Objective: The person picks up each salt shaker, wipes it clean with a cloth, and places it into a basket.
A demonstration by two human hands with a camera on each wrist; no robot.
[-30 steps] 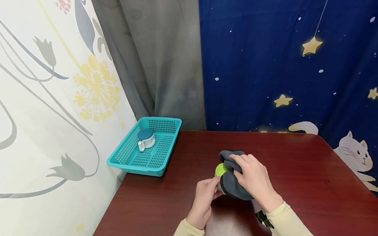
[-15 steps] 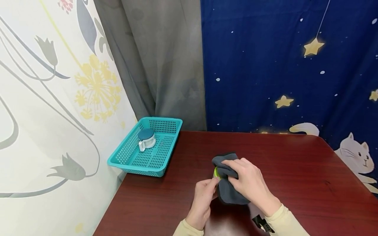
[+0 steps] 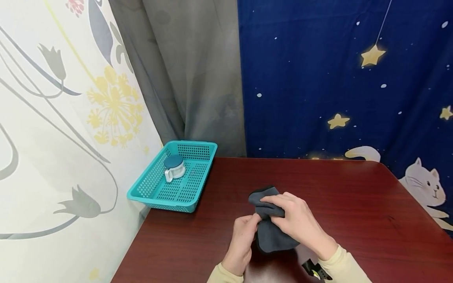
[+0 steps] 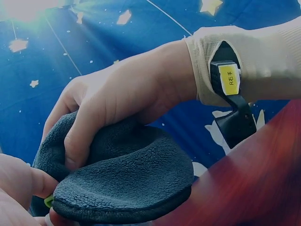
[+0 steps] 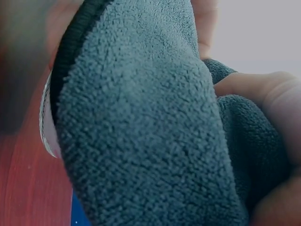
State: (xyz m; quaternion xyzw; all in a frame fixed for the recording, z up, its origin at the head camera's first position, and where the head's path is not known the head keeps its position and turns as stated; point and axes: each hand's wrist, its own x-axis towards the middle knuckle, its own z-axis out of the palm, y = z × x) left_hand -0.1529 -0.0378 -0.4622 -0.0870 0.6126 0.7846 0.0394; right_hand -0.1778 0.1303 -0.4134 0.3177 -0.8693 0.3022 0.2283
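A grey fleecy cloth (image 3: 276,237) with a dark hem is bunched in my right hand (image 3: 299,218), thumb and fingers pinching its folds. Below and to the left, my left hand (image 3: 242,237) holds a small container with its thumb and fingertips. Cloth covers nearly all of that container in the head view. Just a sliver of its lime-green top (image 4: 49,201) shows by the left thumb in the left wrist view. The right wrist view catches a pale, clear-looking edge (image 5: 48,127) beyond the cloth's hem.
A turquoise basket (image 3: 166,205) stands at the table's back left against the patterned wall. Inside it sits a white-handled jar (image 3: 175,168) with a blue lid. Grey and blue curtains (image 3: 301,78) hang behind the dark red table (image 3: 354,204).
My right hand has moved slightly left and down with the cloth, which now hides the lime-green top in the head view. My left hand has stayed nearly in place.
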